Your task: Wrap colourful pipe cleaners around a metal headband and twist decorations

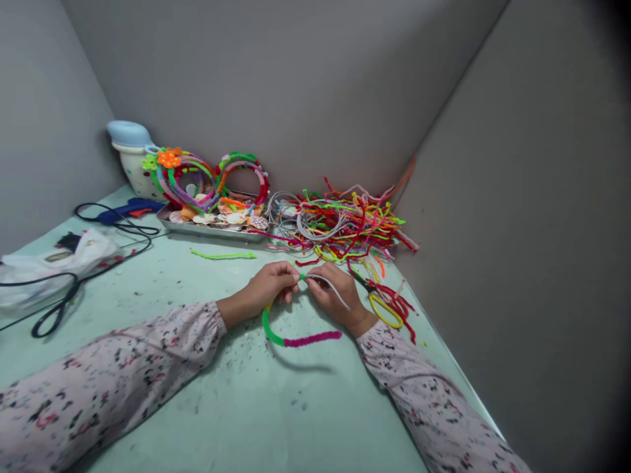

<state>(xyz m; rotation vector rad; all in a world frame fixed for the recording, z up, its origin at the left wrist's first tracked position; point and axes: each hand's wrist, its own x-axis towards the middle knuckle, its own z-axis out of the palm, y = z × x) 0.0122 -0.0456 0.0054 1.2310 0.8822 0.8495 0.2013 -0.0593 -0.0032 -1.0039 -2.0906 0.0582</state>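
A thin headband curves between my hands, wrapped in fuzzy magenta, green and yellow pipe cleaner along its lower end. My left hand is closed around its wrapped middle, hiding part of it. Just past the left fingertips, a bit of green pipe cleaner circles the band. My right hand pinches close beside that green bit, its fingertips partly hidden. The band's bare, pale grey end arches over the right fingers. Scissors with yellow handles lie right of my right hand, beside red pipe cleaners.
A metal tray of shells holds finished colourful headbands at the back. Right of it spreads a heap of pipe cleaners with bare bands. At left are a blue-lidded container, blue tool, black cord and plastic bag.
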